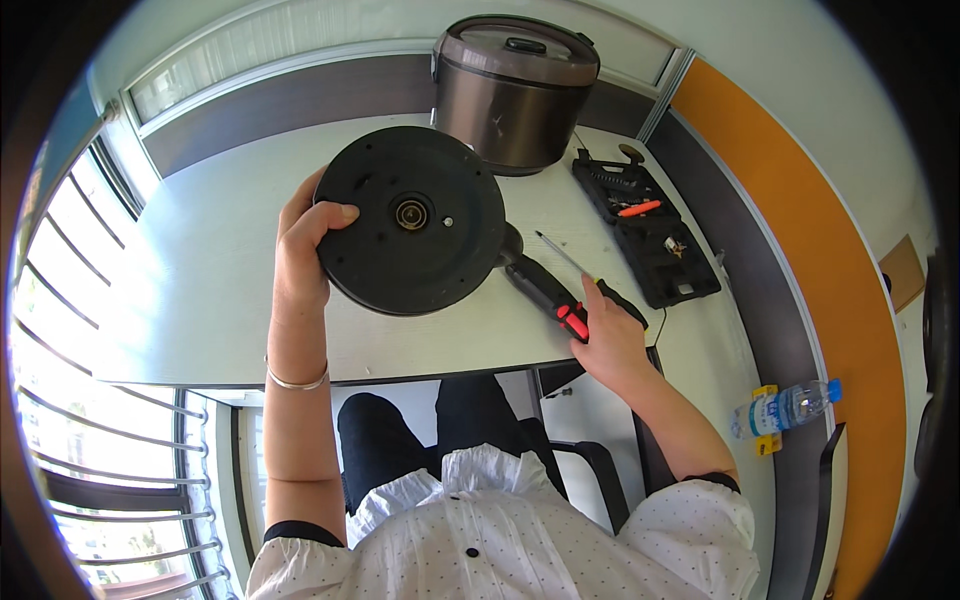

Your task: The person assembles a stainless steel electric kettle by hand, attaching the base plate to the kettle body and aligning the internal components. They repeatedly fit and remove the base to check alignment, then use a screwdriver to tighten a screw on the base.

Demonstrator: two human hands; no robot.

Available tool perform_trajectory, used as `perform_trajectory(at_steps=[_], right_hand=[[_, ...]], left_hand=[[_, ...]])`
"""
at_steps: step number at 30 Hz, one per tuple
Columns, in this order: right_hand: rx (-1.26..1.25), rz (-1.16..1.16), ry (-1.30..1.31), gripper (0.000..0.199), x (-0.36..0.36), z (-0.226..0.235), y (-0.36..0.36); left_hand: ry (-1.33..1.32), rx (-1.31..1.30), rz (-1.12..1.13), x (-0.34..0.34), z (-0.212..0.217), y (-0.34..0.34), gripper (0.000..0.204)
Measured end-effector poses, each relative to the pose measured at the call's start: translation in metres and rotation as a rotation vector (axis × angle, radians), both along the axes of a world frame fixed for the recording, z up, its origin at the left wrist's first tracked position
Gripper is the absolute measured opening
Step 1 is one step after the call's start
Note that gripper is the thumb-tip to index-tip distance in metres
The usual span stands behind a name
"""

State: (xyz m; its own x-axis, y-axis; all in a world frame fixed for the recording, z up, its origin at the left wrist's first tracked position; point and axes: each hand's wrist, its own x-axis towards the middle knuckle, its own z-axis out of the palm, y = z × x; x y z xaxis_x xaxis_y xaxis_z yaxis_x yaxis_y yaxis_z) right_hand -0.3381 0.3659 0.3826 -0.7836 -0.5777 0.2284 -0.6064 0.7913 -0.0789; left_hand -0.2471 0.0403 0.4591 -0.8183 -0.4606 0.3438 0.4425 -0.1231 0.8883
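My left hand (303, 235) grips the left edge of a black round disc-shaped tool head (410, 270), thumb on its flat face. A round hole with a brass-coloured ring sits at the disc's middle, and a small silver screw shows beside it. From behind the disc a black handle (540, 285) with red buttons runs down to the right. My right hand (612, 340) is beside the handle's end, fingers closed over a screwdriver (565, 254) with a black and yellow grip. The screwdriver's tip points up and left; my palm hides part of the handle's end.
An open black tool case (668, 270) with an orange-handled tool (640, 208) lies at the right. Behind the disc stands a large brown rice cooker (515, 100). A water bottle (790, 408) lies beyond the white table's (220, 270) right side, on a yellow box (768, 440).
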Motion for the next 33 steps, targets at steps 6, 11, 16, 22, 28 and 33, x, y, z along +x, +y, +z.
perform_trajectory(at_steps=[6,11,16,22,28,33], right_hand=[[-0.033,-0.052,-0.091,0.074,-0.001,0.0,-0.004],[-0.105,0.052,-0.136,0.075,0.002,-0.007,0.008],[-0.218,0.4,-0.275,0.084,0.01,0.021,0.025],[0.155,0.488,-0.217,0.082,0.006,0.035,0.044],[0.225,0.709,0.037,0.076,-0.01,0.027,0.029],[0.163,0.858,0.25,0.051,-0.014,0.017,0.019]], left_hand=[[-0.035,-0.016,0.044,0.001,0.0,0.0,0.052],[-0.035,-0.007,0.013,0.003,0.004,0.004,0.052],[-0.033,-0.006,0.015,0.006,0.006,0.006,0.052],[-0.027,0.0,0.013,0.003,0.004,0.006,0.053],[-0.002,-0.018,0.031,0.005,0.003,0.005,0.052],[-0.011,-0.064,0.029,0.007,0.006,0.008,0.054]])
